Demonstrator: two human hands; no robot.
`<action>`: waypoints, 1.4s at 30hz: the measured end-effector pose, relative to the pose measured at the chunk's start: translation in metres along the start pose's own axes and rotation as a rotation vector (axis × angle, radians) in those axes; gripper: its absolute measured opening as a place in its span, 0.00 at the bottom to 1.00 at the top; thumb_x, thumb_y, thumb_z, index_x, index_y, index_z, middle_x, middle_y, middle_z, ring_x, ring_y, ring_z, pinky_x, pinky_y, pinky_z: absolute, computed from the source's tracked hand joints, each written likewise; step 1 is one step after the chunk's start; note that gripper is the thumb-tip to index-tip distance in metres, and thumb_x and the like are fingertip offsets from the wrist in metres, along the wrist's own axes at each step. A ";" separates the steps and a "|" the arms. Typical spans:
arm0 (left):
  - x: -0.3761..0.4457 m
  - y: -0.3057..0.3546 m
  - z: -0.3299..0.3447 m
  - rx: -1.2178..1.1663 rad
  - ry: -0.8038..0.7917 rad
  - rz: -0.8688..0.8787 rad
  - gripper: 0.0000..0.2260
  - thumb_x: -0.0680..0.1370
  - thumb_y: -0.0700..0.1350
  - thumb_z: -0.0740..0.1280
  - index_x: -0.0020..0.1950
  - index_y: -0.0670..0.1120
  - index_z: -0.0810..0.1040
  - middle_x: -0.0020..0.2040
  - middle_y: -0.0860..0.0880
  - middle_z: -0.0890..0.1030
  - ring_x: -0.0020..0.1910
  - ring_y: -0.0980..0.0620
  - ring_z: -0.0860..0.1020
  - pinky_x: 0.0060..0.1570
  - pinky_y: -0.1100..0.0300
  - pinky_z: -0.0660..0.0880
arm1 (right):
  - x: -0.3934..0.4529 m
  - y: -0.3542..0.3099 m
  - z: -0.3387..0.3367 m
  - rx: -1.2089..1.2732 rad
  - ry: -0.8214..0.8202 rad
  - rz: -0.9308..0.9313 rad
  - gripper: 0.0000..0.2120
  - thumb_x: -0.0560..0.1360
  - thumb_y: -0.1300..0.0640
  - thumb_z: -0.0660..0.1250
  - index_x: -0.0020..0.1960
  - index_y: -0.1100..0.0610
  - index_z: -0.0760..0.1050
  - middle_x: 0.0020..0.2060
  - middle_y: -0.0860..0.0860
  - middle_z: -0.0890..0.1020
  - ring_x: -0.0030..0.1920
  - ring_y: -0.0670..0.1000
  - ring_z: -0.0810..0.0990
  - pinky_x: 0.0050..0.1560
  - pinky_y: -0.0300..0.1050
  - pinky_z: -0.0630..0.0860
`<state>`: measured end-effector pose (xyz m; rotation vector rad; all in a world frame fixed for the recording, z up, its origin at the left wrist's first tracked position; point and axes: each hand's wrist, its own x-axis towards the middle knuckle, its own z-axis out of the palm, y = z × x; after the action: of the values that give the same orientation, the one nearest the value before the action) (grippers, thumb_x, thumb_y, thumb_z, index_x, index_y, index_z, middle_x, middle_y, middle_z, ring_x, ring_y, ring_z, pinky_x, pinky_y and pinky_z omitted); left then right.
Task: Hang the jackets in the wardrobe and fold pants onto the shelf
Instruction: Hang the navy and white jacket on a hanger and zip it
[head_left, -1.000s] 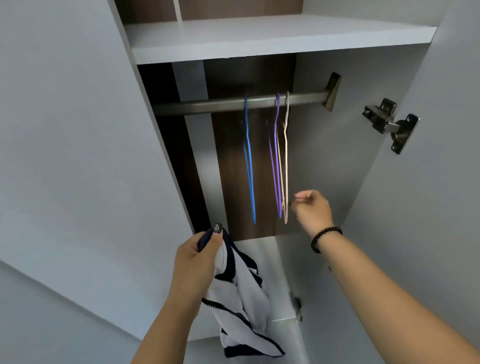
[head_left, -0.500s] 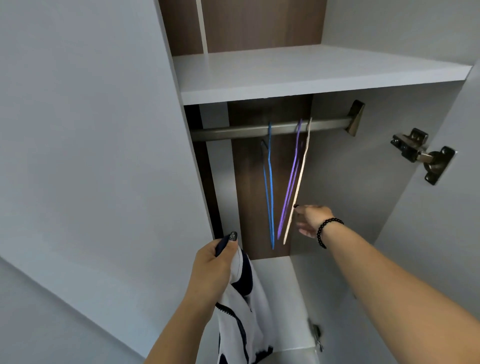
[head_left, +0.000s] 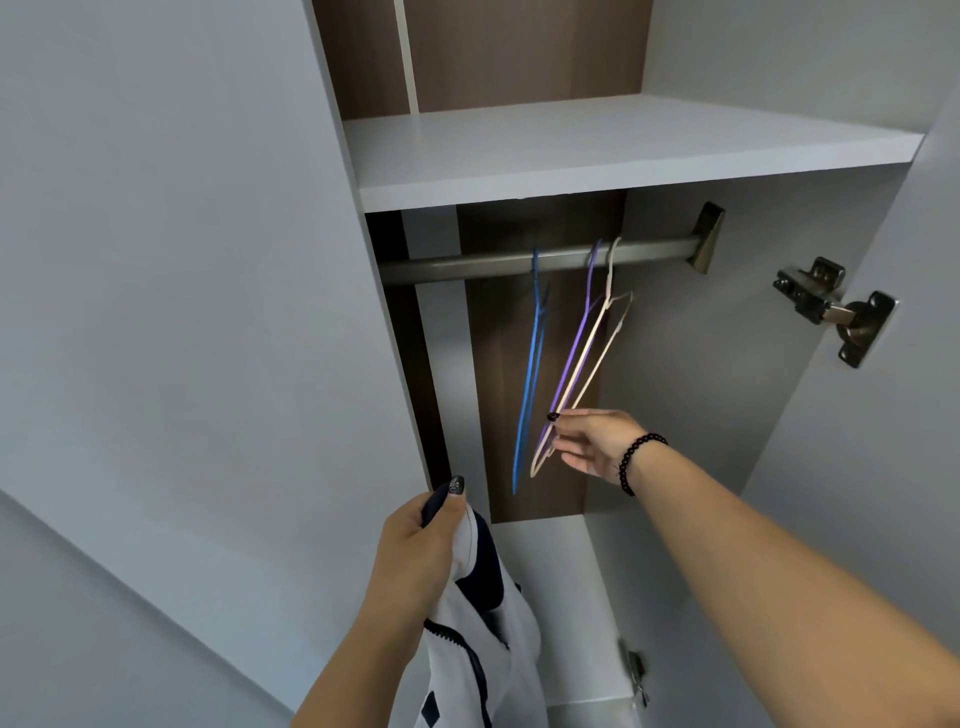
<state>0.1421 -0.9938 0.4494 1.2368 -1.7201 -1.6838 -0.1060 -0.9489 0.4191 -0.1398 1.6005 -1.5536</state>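
Head camera view, looking into an open wardrobe (head_left: 727, 389). The person's left hand (head_left: 421, 551) grips a jacket (head_left: 483, 623) by its dark navy collar, thumb pressed on top; the jacket is white with navy trim and a dark zip line, and it hangs bunched below the fist, in front of the wardrobe's lower opening. Its lower part runs out of the bottom of the picture, so its full shape cannot be made out.

Higher up, a metal rail (head_left: 467, 267) crosses under a white shelf (head_left: 597, 156). Three thin hangers hang from it — a blue hanger (head_left: 530, 374) on the left, then a purple hanger (head_left: 579, 343) and a cream hanger (head_left: 597, 338) close together, both swung at a slant. The right hand (head_left: 597, 441), a black bead bracelet (head_left: 636, 460) at its wrist, has the lower end of the cream hanger between thumb and loosely extended fingers — whether it truly pinches it cannot be told.

A metal hinge (head_left: 836, 312) sits on the right door.
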 end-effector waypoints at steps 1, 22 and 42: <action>-0.001 -0.001 -0.002 0.002 0.003 0.003 0.18 0.79 0.51 0.64 0.51 0.35 0.78 0.49 0.33 0.80 0.51 0.36 0.80 0.54 0.43 0.77 | 0.001 0.002 0.003 0.028 -0.006 0.013 0.05 0.74 0.64 0.69 0.49 0.58 0.78 0.42 0.53 0.82 0.43 0.51 0.82 0.40 0.44 0.76; -0.013 0.008 0.020 -0.001 -0.029 0.018 0.12 0.80 0.50 0.65 0.43 0.44 0.81 0.42 0.40 0.81 0.46 0.45 0.81 0.47 0.56 0.76 | -0.084 0.004 -0.006 0.164 0.369 -0.391 0.14 0.74 0.68 0.60 0.49 0.58 0.82 0.21 0.48 0.70 0.17 0.43 0.62 0.19 0.33 0.60; -0.023 0.011 0.033 0.017 0.013 -0.009 0.11 0.79 0.54 0.64 0.49 0.49 0.81 0.48 0.45 0.84 0.49 0.46 0.81 0.58 0.47 0.78 | -0.103 0.108 -0.043 0.016 0.404 -0.358 0.12 0.77 0.66 0.61 0.34 0.61 0.72 0.21 0.51 0.63 0.20 0.47 0.58 0.21 0.33 0.56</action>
<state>0.1237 -0.9583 0.4609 1.2619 -1.7266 -1.6658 -0.0192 -0.8293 0.3711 -0.1130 1.9538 -1.9637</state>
